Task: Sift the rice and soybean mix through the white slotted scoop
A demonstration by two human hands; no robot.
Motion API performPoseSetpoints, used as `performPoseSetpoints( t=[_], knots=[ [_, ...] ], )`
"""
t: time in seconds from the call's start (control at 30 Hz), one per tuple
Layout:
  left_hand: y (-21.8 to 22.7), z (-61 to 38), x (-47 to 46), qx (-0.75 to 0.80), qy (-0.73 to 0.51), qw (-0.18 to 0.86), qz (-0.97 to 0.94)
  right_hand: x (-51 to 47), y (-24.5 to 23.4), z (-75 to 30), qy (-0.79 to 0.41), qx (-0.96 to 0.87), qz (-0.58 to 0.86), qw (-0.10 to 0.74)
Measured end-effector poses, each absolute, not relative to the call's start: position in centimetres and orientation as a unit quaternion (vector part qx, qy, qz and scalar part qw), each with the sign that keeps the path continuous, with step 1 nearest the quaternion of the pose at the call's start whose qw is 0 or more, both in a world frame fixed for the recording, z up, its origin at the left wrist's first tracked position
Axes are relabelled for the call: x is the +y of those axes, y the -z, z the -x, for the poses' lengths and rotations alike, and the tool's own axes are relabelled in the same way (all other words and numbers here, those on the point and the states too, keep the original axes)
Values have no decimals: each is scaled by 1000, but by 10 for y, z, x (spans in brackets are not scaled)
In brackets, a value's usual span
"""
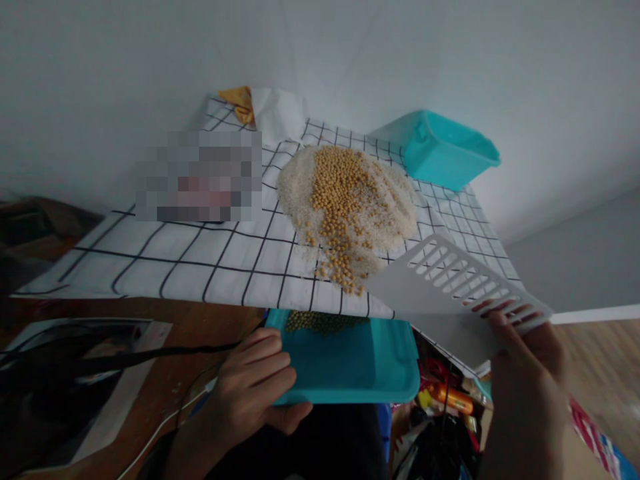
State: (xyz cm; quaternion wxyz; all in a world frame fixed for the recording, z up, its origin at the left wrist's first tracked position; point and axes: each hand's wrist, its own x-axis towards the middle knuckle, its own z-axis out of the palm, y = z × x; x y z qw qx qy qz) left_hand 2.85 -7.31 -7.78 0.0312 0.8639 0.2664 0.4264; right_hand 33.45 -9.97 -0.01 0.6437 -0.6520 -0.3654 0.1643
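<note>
My left hand (257, 373) is closed on the left edge of a turquoise plastic bin (395, 367), which sits low in front of the table edge. Small green beans (325, 323) lie at its far end, partly hidden by the tablecloth. In my right hand (525, 340) is a white slotted plastic panel (410, 287), tilted over the table's right front corner. Beyond the panel's left end, yellow soybeans (340, 180) are heaped on a spread of pale rice-like grains (295, 180). Some soybeans trail toward the front edge.
A checked tablecloth (235, 267) covers the table. A second turquoise bin (440, 157) stands at the back right, by the wall. White cloth or bag (277, 113) and yellow material (240, 100) lie at the back left. A black strap (150, 357) runs at lower left; clutter fills the lower right.
</note>
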Motion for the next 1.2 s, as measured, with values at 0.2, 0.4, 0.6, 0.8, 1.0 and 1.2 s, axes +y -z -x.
performPoseSetpoints(
  t=[0.2,0.4,0.6,0.8,1.0,1.2],
  knots=[
    [78,-28,-73,268,-416,34,-868,-97,-1,-332,-186,-384,627,652],
    [81,-28,-73,265,-416,45,-869,-101,-2,-334,-164,-399,661,614],
    [83,-26,-75,268,-413,45,-869,-103,-2,-334,-186,-394,652,620],
    [84,-26,-76,271,-415,29,-868,-105,6,-344,-172,-399,665,607],
    [88,-27,-75,268,-428,44,-862,-102,9,-349,-145,-415,674,593],
    [87,-25,-76,276,-430,46,-859,-101,6,-337,-205,-395,645,621]
  ],
)
